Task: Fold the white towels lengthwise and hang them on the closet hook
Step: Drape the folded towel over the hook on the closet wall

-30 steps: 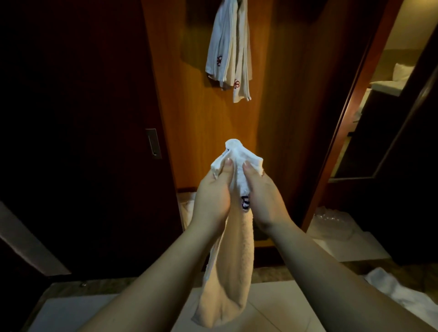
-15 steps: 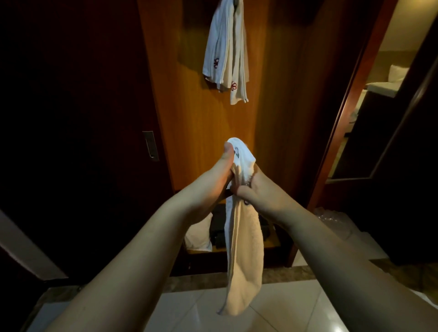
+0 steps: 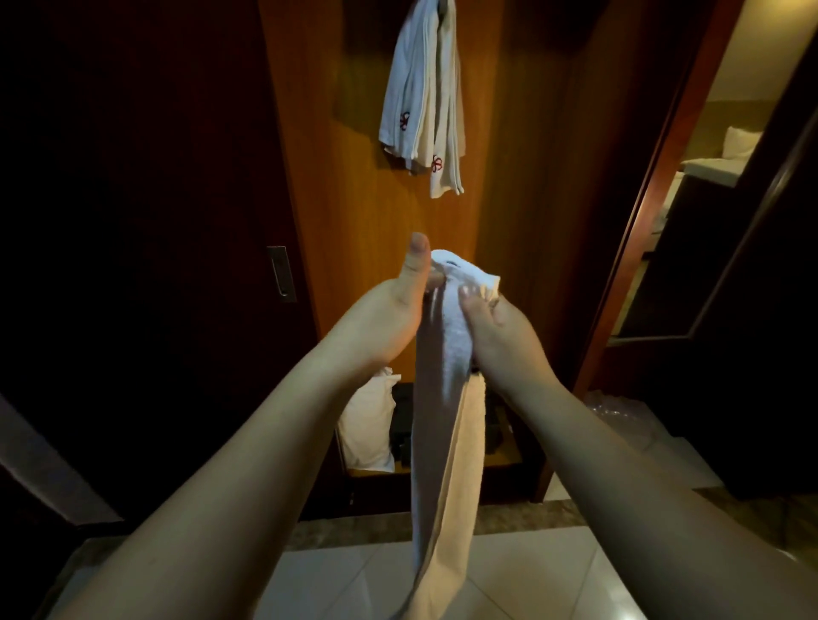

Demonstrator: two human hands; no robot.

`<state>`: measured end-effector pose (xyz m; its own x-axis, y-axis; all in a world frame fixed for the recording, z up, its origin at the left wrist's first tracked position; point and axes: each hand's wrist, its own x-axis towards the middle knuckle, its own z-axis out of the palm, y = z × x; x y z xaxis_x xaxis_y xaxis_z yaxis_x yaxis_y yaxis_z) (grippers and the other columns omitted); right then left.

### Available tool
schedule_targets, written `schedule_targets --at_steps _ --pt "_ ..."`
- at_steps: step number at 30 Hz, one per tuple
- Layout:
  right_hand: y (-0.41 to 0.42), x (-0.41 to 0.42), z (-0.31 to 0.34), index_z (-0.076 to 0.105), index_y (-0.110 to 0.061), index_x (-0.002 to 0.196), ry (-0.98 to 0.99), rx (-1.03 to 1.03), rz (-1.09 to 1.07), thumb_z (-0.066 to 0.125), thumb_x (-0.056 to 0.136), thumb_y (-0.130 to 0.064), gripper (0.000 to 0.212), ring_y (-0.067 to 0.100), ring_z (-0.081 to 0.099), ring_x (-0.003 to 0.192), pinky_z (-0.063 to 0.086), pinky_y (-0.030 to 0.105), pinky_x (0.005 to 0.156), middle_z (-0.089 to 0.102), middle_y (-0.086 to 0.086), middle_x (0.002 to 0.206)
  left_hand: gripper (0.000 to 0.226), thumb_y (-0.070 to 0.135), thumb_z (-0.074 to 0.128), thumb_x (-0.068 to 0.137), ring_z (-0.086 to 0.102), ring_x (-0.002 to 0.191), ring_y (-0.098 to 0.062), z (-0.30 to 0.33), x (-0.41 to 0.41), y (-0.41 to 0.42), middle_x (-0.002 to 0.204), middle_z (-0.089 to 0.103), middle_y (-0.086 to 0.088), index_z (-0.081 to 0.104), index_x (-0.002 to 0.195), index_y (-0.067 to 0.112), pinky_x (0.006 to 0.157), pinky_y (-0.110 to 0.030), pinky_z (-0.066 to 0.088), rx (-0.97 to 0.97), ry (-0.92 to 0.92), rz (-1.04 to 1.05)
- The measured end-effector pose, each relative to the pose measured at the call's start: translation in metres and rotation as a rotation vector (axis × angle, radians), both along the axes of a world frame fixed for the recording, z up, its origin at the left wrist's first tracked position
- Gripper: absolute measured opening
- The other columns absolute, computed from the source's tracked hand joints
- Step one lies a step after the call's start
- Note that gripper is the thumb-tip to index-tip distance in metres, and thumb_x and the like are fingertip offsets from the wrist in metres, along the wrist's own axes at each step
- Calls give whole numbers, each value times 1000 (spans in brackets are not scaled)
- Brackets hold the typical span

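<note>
A long white towel [image 3: 447, 442] hangs narrow and folded in front of me, its top end bunched between both hands. My left hand [image 3: 394, 310] holds the towel's left side, thumb pointing up. My right hand [image 3: 495, 327] grips the right side, thumb pressed on the cloth. Higher up, several white towels [image 3: 422, 102] with red emblems hang from the closet hook [image 3: 444, 3] at the top edge of the view, against the wooden back panel.
A dark sliding closet door [image 3: 155, 265] with a metal pull [image 3: 281, 274] stands on the left. A white pillow [image 3: 369, 425] and dark items lie on the closet's low shelf. An open doorway [image 3: 708, 177] is on the right. Pale floor tiles [image 3: 531, 575] lie below.
The hands have shifted along the towel's top: my left thumb now points up and my right hand has closed round the cloth's right side. The view moved a little closer to the closet.
</note>
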<state>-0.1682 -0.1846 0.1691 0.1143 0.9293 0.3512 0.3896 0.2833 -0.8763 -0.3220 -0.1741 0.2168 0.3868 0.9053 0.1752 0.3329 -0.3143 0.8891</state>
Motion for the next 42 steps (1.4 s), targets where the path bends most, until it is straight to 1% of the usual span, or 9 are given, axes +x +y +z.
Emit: schedule_targets --at_steps 3,6,9,15,23,27,31,35,42 --pt "0 11 16 71 -25 85 82 -12 135 39 97 -62 51 13 64 65 48 28 61 68 -3 73 52 82 38 81 61 114 -8 -1 -4 10 114 67 19 60 115 49 80 -14 41 107 -62 185" --pt "3 17 32 73 -37 100 95 9 266 41 92 -68 45 17 72 91 55 43 85 75 2 99 79 54 78 75 59 121 -15 1 -15 24 135 60 4 48 140 21 98 -32 50 -7 -147 89" --pt "5 19 45 73 -39 106 112 50 330 43 91 -67 44 26 70 105 50 55 99 73 9 111 55 28 81 79 70 107 -20 10 -27 28 118 73 -5 61 127 10 85 -31 56 -129 -311 -120" --pt "6 22 51 66 -58 98 19 164 228 43 95 -63 24 2 70 89 54 22 74 73 -18 99 18 2 69 87 66 79 -11 25 -26 23 90 68 -1 63 101 11 66 -18 52 96 -359 -97" --pt "14 14 69 66 -42 103 53 315 134 48 99 -54 22 5 69 84 55 26 71 73 -15 96 62 40 84 70 71 102 -26 12 -15 13 114 74 -10 63 121 12 85 -37 59 -232 -582 -213" --pt "18 13 79 72 -37 99 221 313 174 55 89 -67 36 13 72 90 58 33 77 75 -5 99 35 20 71 80 73 97 -23 4 -12 13 108 76 -9 69 114 12 78 -30 59 -265 -531 -214" --pt "39 19 65 74 -28 118 650 -102 441 41 82 -85 74 39 63 121 47 58 105 65 20 130 35 20 65 83 72 97 -27 21 -11 21 108 74 -12 68 115 8 84 -36 60 -308 -618 -240" --pt "57 23 3 73 -16 115 663 -485 416 49 95 -59 54 28 73 99 56 42 85 70 16 121 37 21 69 81 71 97 -28 36 -13 40 105 74 -12 66 114 6 84 -40 60 -387 -636 -190" --pt "58 17 -39 70 -40 123 669 -469 470 41 81 -85 68 24 63 123 44 52 105 66 6 134 56 23 76 74 72 103 -33 55 -22 67 112 74 -13 61 126 8 75 -47 61 -431 -629 -55"
